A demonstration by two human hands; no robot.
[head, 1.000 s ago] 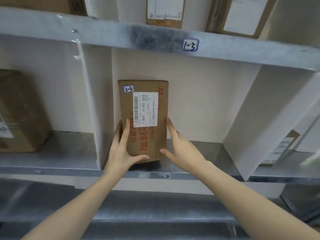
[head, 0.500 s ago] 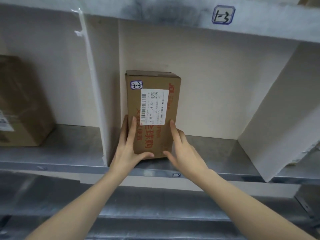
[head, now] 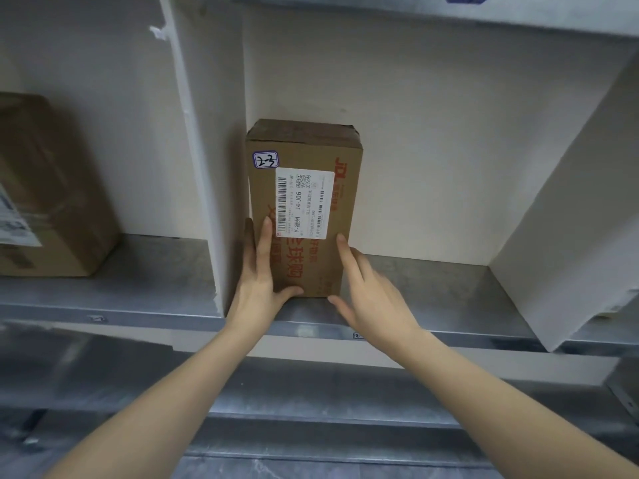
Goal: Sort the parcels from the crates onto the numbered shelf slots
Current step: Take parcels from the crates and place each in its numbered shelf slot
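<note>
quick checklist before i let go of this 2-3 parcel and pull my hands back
1. Parcel tag reads 2-3: ok.
2. Shelf edge label matches it: cannot tell, the wrist hides most of it.
3. Parcel upright, base on the shelf: ok.
4. Parcel close against the left divider: ok.
5. Left hand and right hand lie flat on it, nothing hooked: ok.

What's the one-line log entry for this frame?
parcel 2-3 upright on shelf, against left divider | left hand flat on its lower left | right hand touching lower right edge
</note>
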